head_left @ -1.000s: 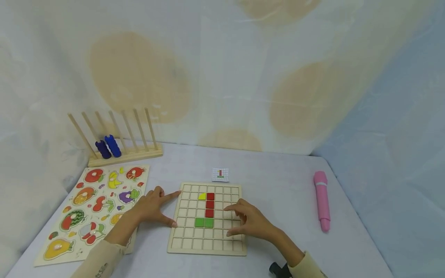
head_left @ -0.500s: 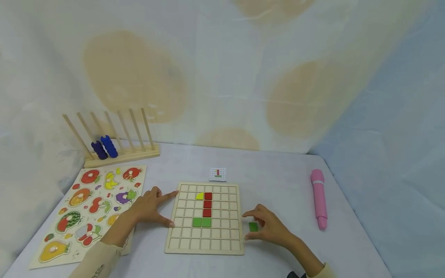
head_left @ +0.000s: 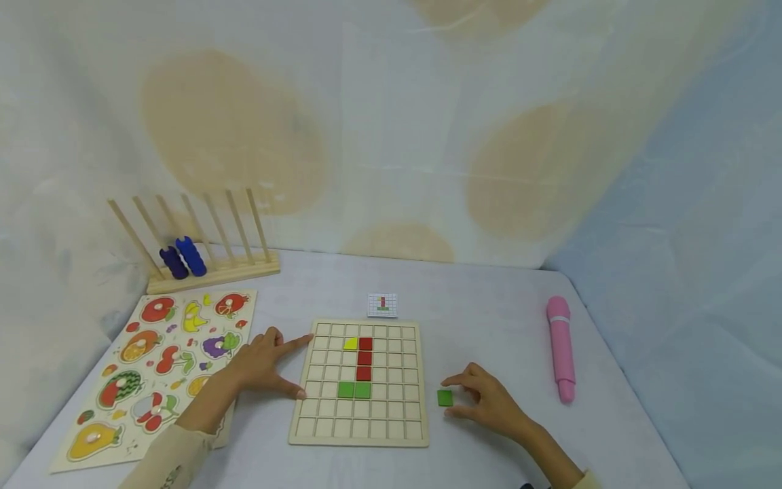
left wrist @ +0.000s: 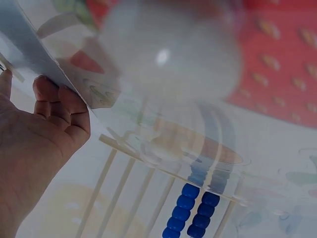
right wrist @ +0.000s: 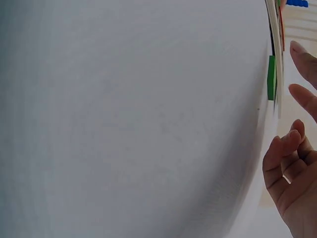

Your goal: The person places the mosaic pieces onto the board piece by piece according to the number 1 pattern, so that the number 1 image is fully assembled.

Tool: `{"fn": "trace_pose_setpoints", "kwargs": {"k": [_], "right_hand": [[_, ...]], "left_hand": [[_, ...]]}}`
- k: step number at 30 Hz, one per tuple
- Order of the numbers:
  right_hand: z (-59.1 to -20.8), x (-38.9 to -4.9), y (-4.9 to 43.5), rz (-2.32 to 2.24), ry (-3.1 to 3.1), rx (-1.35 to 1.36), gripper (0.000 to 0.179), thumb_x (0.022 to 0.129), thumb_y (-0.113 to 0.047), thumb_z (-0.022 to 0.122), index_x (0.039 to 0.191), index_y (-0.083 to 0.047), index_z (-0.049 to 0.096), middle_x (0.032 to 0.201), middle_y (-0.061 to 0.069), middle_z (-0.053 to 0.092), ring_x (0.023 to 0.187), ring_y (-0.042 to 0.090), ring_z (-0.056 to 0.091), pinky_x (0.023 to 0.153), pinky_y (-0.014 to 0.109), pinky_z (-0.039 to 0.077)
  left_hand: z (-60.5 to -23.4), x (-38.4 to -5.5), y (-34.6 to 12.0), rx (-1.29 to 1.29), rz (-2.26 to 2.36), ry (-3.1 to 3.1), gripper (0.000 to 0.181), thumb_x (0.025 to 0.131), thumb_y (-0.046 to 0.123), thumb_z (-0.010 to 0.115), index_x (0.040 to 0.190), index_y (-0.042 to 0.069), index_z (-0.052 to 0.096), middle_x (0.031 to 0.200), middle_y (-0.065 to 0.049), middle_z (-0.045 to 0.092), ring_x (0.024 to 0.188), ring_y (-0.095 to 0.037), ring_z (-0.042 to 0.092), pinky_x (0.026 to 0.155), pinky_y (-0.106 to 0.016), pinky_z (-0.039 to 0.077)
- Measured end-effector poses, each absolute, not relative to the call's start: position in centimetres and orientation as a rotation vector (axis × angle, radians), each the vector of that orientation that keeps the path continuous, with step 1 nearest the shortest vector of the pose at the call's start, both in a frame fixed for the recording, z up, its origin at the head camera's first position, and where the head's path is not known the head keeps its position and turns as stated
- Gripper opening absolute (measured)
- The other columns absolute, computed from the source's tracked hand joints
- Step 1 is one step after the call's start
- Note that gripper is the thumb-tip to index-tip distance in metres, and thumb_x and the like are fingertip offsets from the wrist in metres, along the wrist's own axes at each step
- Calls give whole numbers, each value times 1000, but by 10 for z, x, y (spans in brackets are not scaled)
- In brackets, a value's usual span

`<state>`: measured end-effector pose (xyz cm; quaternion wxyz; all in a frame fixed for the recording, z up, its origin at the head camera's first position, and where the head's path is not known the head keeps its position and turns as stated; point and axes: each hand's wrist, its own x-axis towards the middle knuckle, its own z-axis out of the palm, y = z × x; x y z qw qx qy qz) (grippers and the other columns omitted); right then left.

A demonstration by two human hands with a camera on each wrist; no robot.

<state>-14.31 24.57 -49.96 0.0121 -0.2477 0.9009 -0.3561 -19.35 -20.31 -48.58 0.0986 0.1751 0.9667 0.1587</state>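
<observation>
A wooden grid board (head_left: 394, 409) lies mid-table, with a yellow piece (head_left: 351, 343), a column of red tiles (head_left: 364, 358) and two green tiles (head_left: 362, 390) in its squares. My left hand (head_left: 256, 367) spreads thumb and index finger against the board's left edge, its other fingers curled back in the left wrist view. Right of the board, a loose green tile (head_left: 444, 398) lies on the table. My right hand (head_left: 489, 402) is beside it, index fingertip just beyond the tile and thumb on the near side, with gaps showing. In the right wrist view, this tile (right wrist: 271, 78) stands apart from the fingertips.
A small printed pattern card (head_left: 382, 305) lies behind the board. On the left are a fruit peg puzzle (head_left: 143, 380) and a wooden rod stand (head_left: 222, 273) with blue beads (head_left: 191, 256). A pink microphone-shaped thing (head_left: 562, 350) lies at the right.
My right hand has moved right, off the board to the loose green tile, which it hid at first. My left hand stays at the board's edge. The view has shifted slightly.
</observation>
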Motion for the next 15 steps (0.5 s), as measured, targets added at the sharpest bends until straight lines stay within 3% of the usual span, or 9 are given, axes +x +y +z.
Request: {"fn": "trace_pose_setpoints", "kwargs": {"k": [15], "right_hand": [[-509, -142, 244, -1057, 2886, -776, 26, 75, -22, 85, 99, -14, 77, 85, -5, 42, 70, 2, 35, 60, 18, 36]], "left_hand": [[-488, -194, -204, 527, 478, 2873, 109, 56, 74, 81, 149, 32, 45, 103, -7, 41, 83, -21, 38, 64, -34, 32]]}}
